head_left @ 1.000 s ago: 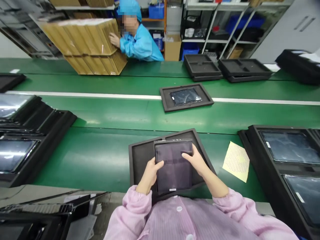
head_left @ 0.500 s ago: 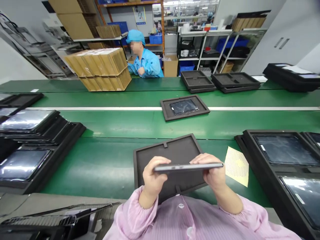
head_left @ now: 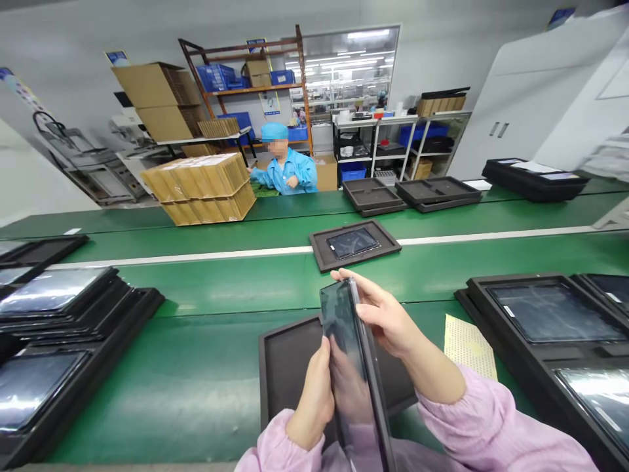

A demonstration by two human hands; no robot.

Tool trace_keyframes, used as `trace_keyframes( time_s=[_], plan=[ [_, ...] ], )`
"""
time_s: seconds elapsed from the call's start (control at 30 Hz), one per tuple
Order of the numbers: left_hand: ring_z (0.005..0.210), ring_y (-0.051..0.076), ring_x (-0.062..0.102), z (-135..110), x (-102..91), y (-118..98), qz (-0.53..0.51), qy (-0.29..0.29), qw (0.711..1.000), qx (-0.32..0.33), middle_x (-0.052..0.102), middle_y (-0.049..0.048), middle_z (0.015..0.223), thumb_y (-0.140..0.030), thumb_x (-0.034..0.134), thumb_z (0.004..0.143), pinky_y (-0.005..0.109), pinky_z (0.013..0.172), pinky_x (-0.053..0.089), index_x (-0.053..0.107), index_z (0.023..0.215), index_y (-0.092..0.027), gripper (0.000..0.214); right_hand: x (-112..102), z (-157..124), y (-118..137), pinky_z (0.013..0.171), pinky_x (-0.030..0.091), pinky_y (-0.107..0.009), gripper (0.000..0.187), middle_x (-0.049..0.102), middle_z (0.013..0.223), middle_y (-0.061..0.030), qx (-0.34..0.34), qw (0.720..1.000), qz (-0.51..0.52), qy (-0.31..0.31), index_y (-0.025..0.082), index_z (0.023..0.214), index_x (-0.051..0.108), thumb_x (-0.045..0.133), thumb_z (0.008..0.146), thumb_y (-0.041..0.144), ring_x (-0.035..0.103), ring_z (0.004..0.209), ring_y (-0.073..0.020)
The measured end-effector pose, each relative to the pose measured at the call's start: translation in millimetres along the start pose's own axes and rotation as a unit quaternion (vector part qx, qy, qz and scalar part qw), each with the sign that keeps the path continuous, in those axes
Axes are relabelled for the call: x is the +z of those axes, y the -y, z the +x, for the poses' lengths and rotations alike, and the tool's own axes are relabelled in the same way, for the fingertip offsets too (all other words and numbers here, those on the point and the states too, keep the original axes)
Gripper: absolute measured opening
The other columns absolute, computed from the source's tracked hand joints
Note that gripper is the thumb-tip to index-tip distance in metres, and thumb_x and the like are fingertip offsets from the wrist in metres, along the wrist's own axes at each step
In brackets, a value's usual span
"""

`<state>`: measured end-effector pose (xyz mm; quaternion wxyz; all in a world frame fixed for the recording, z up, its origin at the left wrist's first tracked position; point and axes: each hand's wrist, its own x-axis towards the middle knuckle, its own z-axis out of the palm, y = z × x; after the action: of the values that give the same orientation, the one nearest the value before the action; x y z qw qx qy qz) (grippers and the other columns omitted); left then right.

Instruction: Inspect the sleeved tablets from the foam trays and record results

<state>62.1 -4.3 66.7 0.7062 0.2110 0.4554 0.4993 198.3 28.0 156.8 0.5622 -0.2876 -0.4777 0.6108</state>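
Turned from edge-on, the tablet is being held above the near tray, long axis pointing outward, left fingers closed on its left edge, right fingers on its right, farther out.

Beneath the gripped tablet, a tray is positioned; right of the grip, a sheet is placed; left, stacked panels.

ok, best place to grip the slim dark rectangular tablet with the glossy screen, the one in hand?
Slim dark rectangular tablet: pinch its thin rim, left hand from the left long edge, right hand from the right, near the top. It's a flat slab, steeply tilted with the screen facing left, so a rim pinch should leave most of the glass uncovered.
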Motion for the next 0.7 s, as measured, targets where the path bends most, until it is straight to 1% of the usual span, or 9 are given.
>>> trace_keyframes(
  time_s=[0.1,0.17,0.3,0.43,0.5,0.53,0.6,0.7],
  plan=[
    [0.114,0.030,0.060,-5,-0.6,7,-0.025,-0.001,0.999,-0.025,0.071,0.0124,0.110,-0.061,0.081,0.051,0.035,0.100,0.044,0.075,0.092,-0.016,0.061,3,-3,5,0.069,0.053,-0.031,0.046,0.064,0.106,-0.0040,0.033,0.999,0.034,0.015,0.026,0.107,0.065,0.074,0.062,0.033,0.059,0.087,-0.0216],
    [0.116,0.031,0.058,-6,-1.7,10,-0.032,-0.005,0.999,-0.035,0.071,0.0118,0.112,-0.060,0.082,0.049,0.035,0.101,0.044,0.075,0.091,-0.016,0.061,4,-5,6,0.062,0.051,-0.028,0.044,0.062,0.095,-0.0025,0.057,0.996,0.062,0.015,0.026,0.102,0.066,0.072,0.059,0.028,0.058,0.079,-0.0190],
    [0.117,0.030,0.058,-7,-1.7,12,-0.038,-0.010,0.998,-0.055,0.072,0.0106,0.108,-0.060,0.083,0.046,0.034,0.101,0.045,0.075,0.090,-0.016,0.062,4,-7,8,0.055,0.048,-0.026,0.044,0.059,0.090,-0.0018,0.080,0.994,0.071,0.007,0.025,0.101,0.062,0.071,0.058,0.027,0.056,0.071,-0.0174],
    [0.114,0.031,0.060,-7,-0.7,12,-0.039,-0.006,0.997,-0.062,0.073,0.0106,0.105,-0.058,0.084,0.046,0.035,0.100,0.046,0.075,0.087,-0.016,0.060,3,-9,10,0.056,0.049,-0.026,0.043,0.057,0.092,-0.0018,0.071,0.996,0.055,0.001,0.024,0.102,0.060,0.071,0.060,0.028,0.056,0.071,-0.0164],
    [0.112,0.031,0.061,-7,-0.5,12,-0.045,-0.009,0.997,-0.069,0.073,0.0110,0.103,-0.057,0.085,0.046,0.036,0.099,0.047,0.075,0.084,-0.016,0.056,2,-10,11,0.060,0.050,-0.026,0.045,0.057,0.093,-0.0020,0.064,0.997,0.047,0.016,0.025,0.105,0.060,0.072,0.062,0.028,0.056,0.075,-0.0171],
    [0.112,0.030,0.062,-7,-0.4,13,-0.049,-0.012,0.996,-0.072,0.073,0.0109,0.103,-0.055,0.085,0.048,0.035,0.099,0.047,0.075,0.083,-0.016,0.053,0,-11,11,0.063,0.051,-0.027,0.048,0.058,0.097,-0.0026,0.058,0.997,0.041,0.030,0.025,0.107,0.059,0.073,0.062,0.029,0.057,0.079,-0.0179],
    [0.111,0.028,0.062,-6,-0.1,14,-0.054,-0.018,0.996,-0.072,0.073,0.0103,0.104,-0.052,0.083,0.055,0.032,0.098,0.048,0.074,0.082,-0.017,0.045,-4,-12,9,0.070,0.052,-0.029,0.056,0.058,0.111,-0.0045,0.038,0.997,0.026,0.055,0.025,0.113,0.057,0.077,0.061,0.032,0.058,0.088,-0.0199],
    [0.109,0.025,0.063,-7,0.0,17,-0.051,-0.013,0.996,-0.078,0.072,0.0102,0.106,-0.049,0.076,0.068,0.031,0.097,0.049,0.073,0.087,-0.016,0.038,-10,-14,5,0.078,0.053,-0.032,0.062,0.052,0.129,-0.0055,0.012,0.998,-0.008,0.060,0.027,0.118,0.056,0.080,0.062,0.039,0.057,0.098,-0.0216]
  ],
)
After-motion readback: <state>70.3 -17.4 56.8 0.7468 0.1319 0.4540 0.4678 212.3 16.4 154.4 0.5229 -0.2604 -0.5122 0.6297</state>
